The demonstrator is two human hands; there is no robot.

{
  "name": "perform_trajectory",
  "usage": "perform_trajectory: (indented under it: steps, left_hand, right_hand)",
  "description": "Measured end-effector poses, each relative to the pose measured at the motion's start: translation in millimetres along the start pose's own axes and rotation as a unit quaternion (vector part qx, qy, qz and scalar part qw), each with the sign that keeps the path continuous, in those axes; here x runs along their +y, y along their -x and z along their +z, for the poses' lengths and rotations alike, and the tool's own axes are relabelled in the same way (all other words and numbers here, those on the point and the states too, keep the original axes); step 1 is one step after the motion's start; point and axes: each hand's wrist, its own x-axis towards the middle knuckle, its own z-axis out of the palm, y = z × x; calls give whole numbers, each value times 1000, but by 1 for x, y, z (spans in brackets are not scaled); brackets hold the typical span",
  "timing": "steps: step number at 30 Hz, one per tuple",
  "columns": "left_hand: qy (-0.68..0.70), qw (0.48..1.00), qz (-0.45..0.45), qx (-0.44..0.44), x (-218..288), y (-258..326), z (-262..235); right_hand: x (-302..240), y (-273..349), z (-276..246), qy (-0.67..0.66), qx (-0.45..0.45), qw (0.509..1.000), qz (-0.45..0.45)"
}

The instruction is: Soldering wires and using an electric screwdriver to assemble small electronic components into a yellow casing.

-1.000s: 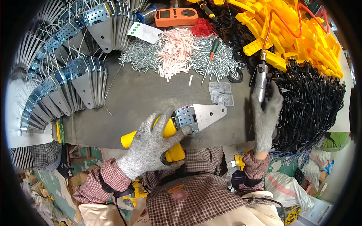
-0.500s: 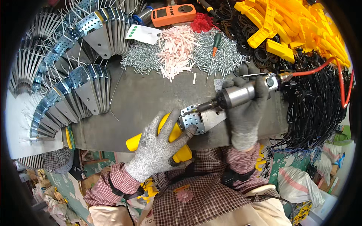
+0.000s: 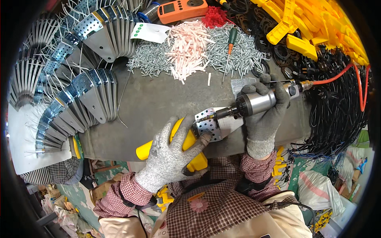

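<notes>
My left hand (image 3: 168, 154), in a grey speckled glove, is closed round a yellow plastic handle (image 3: 145, 151). Against that handle sits a perforated shiny metal plate (image 3: 209, 126), joined to a plain grey metal piece (image 3: 232, 126) that points right. My left fingertips press at the plate's lower edge. My right hand (image 3: 264, 129), in a darker grey glove, grips a silver power drill (image 3: 255, 104) with a red hose. Its thin bit reaches left over the plate, close to the yellow handle; whether the tip touches cannot be made out.
Piles of screws (image 3: 234, 51), pink sleeves (image 3: 188, 49) and red pieces (image 3: 214, 17) lie behind, with a screwdriver (image 3: 231, 41) and an orange multimeter (image 3: 182, 10). Stacked perforated metal parts (image 3: 93, 95) stand left. Black cables (image 3: 329, 107) and yellow plastic parts (image 3: 301, 45) fill the right.
The whole view has shifted slightly, so most things sit a little further right. Both hands keep their holds, and the drill bit stays over the perforated plate.
</notes>
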Motion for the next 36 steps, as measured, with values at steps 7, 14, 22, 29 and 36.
perform_trajectory:
  steps: [7,14,22,29,36]
  left_hand:
    - [52,999,13,-1,-7,-3,-2]
    - [74,997,-2,6,-6,-1,1]
    - [50,998,44,11,-17,-2,2]
    - [46,997,51,34,-20,-2,9]
    - [56,997,52,21,-20,-2,6]
  right_hand:
    - [-1,-1,-8,-30,-16,999,11]
    - [-2,-1,-8,-24,-21,999,3]
    - [4,-3,-3,-34,-27,999,-3]
    - [13,0,0,2,-24,999,-37]
    - [8,-3,-2,12,6,1000,-8]
